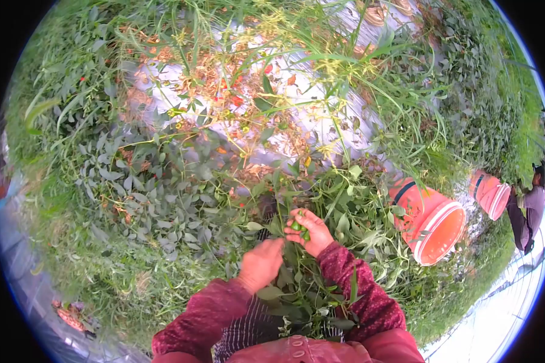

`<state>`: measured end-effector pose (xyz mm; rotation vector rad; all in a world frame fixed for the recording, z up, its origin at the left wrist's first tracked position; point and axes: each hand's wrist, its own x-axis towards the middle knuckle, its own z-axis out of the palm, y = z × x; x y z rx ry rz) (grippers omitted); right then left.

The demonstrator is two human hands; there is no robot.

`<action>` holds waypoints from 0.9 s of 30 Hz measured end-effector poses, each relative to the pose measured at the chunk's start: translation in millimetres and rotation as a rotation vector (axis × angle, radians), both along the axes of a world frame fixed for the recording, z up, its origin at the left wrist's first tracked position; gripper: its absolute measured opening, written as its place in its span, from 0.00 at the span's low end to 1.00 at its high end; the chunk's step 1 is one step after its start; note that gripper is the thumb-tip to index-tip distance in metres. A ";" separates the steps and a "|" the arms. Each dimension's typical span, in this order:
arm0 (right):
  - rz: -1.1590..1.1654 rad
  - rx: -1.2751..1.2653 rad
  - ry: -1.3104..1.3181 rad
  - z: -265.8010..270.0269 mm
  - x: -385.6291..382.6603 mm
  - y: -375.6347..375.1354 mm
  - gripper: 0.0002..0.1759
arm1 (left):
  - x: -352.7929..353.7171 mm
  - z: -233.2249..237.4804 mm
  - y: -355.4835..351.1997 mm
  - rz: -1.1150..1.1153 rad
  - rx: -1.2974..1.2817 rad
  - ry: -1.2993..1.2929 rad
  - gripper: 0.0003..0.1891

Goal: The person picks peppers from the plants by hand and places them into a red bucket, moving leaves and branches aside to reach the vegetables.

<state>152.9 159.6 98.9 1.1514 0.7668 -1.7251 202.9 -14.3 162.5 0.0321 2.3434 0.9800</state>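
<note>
Several small green peppers (pixel 301 227) lie in my right hand (pixel 316 235), whose fingers are curled around them. Just to the left, my left hand (pixel 262 264) is at the leafy stems of a pepper plant (pixel 290 266). It is a little blurred, and its fingers look closed and bent toward the stems. Whatever they pinch is hidden. The fingertips of both hands are close together, over the foliage in front of my body.
A pink bucket (pixel 427 224) lies tipped among the plants at right, its mouth toward me. Behind it are a second pink bucket (pixel 489 195) and a person (pixel 527 212). Pale ground sheeting (pixel 339 121) with dry leaves and fallen red peppers (pixel 236 101) stretches ahead.
</note>
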 end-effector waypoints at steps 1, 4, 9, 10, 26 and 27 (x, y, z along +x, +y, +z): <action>-0.010 0.001 -0.002 -0.6 1.5 -0.2 0.14 | -5.1 -6.6 -1.5 0.191 0.074 0.085 0.16; -0.055 -0.141 0.083 1.0 2.3 -5.8 0.17 | -34.6 -8.3 4.8 0.402 0.094 -0.198 0.14; -0.366 -0.294 0.085 -20.8 16.4 -7.1 0.24 | -39.4 -18.9 61.6 0.154 -0.058 0.223 0.16; -0.467 -0.342 0.067 -17.3 14.0 -3.9 0.23 | -37.5 -21.1 73.4 0.129 -0.064 0.212 0.20; -0.450 -0.459 0.103 -35.1 57.9 35.4 0.08 | -155.1 -198.4 36.4 0.762 0.230 -0.041 0.14; -0.441 -0.460 0.107 -39.0 62.9 35.6 0.08 | -172.2 -215.5 42.9 0.747 0.250 -0.039 0.14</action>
